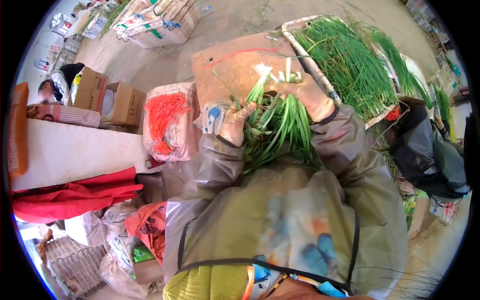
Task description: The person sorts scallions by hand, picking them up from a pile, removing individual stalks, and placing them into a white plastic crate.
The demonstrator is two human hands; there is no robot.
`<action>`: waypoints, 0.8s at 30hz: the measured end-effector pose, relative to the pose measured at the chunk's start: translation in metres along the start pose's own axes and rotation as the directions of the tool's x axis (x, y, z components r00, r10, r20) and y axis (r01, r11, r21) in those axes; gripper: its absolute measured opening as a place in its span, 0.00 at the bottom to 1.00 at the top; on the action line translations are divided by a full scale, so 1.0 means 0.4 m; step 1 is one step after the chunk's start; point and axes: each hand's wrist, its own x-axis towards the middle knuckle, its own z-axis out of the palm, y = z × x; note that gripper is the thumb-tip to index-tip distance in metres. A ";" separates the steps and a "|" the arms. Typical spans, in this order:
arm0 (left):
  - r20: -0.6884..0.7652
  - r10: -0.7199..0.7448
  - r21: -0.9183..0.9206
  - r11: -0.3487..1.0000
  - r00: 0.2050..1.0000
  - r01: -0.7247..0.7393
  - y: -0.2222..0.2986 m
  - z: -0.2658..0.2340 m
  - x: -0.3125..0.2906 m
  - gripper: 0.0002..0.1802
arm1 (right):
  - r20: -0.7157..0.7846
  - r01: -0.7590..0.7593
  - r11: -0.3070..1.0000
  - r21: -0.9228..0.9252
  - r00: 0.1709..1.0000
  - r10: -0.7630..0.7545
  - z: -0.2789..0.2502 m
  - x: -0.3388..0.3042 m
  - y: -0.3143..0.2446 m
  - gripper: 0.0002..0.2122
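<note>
Head view:

Item: green stalks with white bases [287, 125], one loose bunch, held in front of the wearer's body, white ends pointing away, leaves trailing against a translucent grey apron [295, 210].

Right hand [306, 96]: clamped on the stalks close to their white ends.

Left hand [236, 122]: fingers curled on the leafy left side of the bunch; grip partly hidden by leaves.

Beyond the hands: brown board [230, 70], a thin red strip lying across it.

Left of the board: pale wrapped block [187, 142], bearing a heap of red ties [165, 117].

Right of the board: pale crate [381, 116], filled with long green stems [340, 55].

Further left: white worktop [75, 150]; two cardboard boxes [122, 102] near its far edge; red cloth [75, 195] along its near edge.

Upper left: white boxes [162, 30] on the floor [225, 20].
</note>
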 end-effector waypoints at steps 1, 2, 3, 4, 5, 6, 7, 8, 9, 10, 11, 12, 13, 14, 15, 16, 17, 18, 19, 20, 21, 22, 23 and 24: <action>-0.056 -0.049 -0.014 0.999 0.997 0.048 -0.005 -0.013 0.005 0.14 | 0.026 0.049 0.998 0.041 0.998 -0.050 -0.009 -0.019 -0.014 0.08; -0.006 -0.031 -0.034 0.999 0.999 0.031 -0.006 -0.022 0.010 0.14 | 0.029 0.097 0.988 0.123 0.994 -0.101 -0.029 -0.036 -0.018 0.07; -0.090 -0.091 -0.068 0.994 0.992 0.085 -0.009 -0.028 0.012 0.13 | 0.028 0.143 0.968 0.204 0.988 -0.152 -0.051 -0.049 -0.019 0.07; -0.073 -0.054 -0.029 0.998 0.996 0.052 -0.008 -0.028 0.015 0.12 | -0.009 0.131 0.982 0.138 0.991 -0.131 -0.078 -0.050 -0.018 0.08; -0.059 -0.019 0.010 1.000 0.998 0.020 -0.009 -0.032 0.017 0.12 | -0.013 0.133 0.981 0.141 0.991 -0.132 -0.107 -0.033 -0.001 0.08; -0.055 -0.022 0.013 1.000 0.998 0.023 -0.011 -0.027 0.017 0.12 | -0.112 0.187 0.976 -0.111 0.974 -0.199 -0.135 -0.011 0.019 0.09; -0.040 -0.004 -0.006 1.000 0.999 0.004 -0.006 -0.022 0.017 0.11 | -0.184 0.206 0.910 -0.361 0.941 -0.285 -0.134 0.001 0.015 0.10; -0.025 0.013 -0.025 1.000 1.000 -0.014 -0.002 -0.019 0.017 0.11 | -0.308 0.264 0.854 -0.448 0.852 -0.424 -0.135 -0.005 0.011 0.11; -0.021 0.015 -0.021 1.000 1.000 -0.015 0.000 -0.019 0.018 0.11 | -0.357 0.319 0.867 -0.383 0.814 -0.457 -0.133 -0.019 0.004 0.10; -0.025 0.044 0.000 0.999 0.999 -0.044 -0.003 -0.022 0.019 0.11 | -0.339 0.331 0.889 -0.317 0.836 -0.433 -0.112 -0.032 -0.017 0.11; -0.029 0.067 0.021 0.998 0.997 -0.067 -0.007 -0.025 0.016 0.11 | -0.322 0.334 0.909 -0.248 0.857 -0.403 -0.077 -0.050 -0.041 0.11; -0.014 0.098 0.043 0.994 0.995 -0.097 -0.009 -0.024 0.017 0.09 | -0.274 0.299 0.904 -0.306 0.882 -0.384 -0.032 -0.069 -0.061 0.10; -0.011 0.092 0.047 0.995 0.996 -0.092 -0.004 -0.014 0.012 0.09 | -0.323 0.159 0.959 -0.234 0.918 -0.231 0.023 -0.079 -0.081 0.10; 0.012 0.061 0.090 0.994 0.998 -0.062 0.005 0.009 0.006 0.08 | -0.225 0.123 0.964 -0.236 0.958 -0.177 0.036 -0.053 -0.062 0.10; 0.031 0.031 0.134 0.990 0.999 -0.035 0.007 0.026 0.001 0.08 | -0.123 0.086 0.966 -0.242 0.985 -0.119 0.029 -0.018 -0.029 0.10; 0.070 0.040 0.043 0.998 0.997 -0.043 0.000 0.038 -0.006 0.07 | -0.060 0.083 0.965 -0.247 0.993 -0.101 0.018 0.008 -0.001 0.11; 0.079 0.038 0.044 0.998 0.996 -0.041 -0.001 0.042 -0.006 0.07 | 0.001 0.082 0.964 -0.254 0.996 -0.084 0.006 0.028 0.024 0.12; 0.064 0.078 0.082 0.993 0.995 -0.083 -0.003 0.044 -0.005 0.06 | -0.034 0.109 0.973 -0.201 0.992 -0.118 -0.004 0.040 0.047 0.12; 0.035 0.123 0.118 0.985 0.992 -0.126 -0.008 0.036 -0.008 0.06 | -0.027 0.105 0.973 -0.203 0.993 -0.113 -0.004 0.041 0.049 0.12; 0.030 0.225 0.126 0.966 0.974 -0.227 -0.015 0.033 -0.006 0.05 | -0.009 0.117 0.961 -0.250 0.992 -0.123 -0.007 0.040 0.051 0.12; 0.021 0.226 0.124 0.966 0.974 -0.227 -0.017 0.030 -0.011 0.05 | 0.010 0.129 0.946 -0.297 0.991 -0.131 -0.011 0.039 0.053 0.13; -0.007 0.227 0.142 0.964 0.974 -0.223 -0.010 0.034 -0.017 0.05 | 0.007 0.114 0.931 -0.348 0.993 -0.119 -0.022 0.042 0.054 0.13; -0.035 0.227 0.160 0.963 0.973 -0.219 -0.007 0.035 -0.021 0.05 | 0.004 0.100 0.912 -0.398 0.994 -0.107 -0.030 0.043 0.054 0.13; -0.062 0.148 0.115 0.983 0.987 -0.140 -0.009 0.031 -0.021 0.06 | -0.028 0.108 0.911 -0.399 0.991 -0.130 -0.032 0.040 0.057 0.12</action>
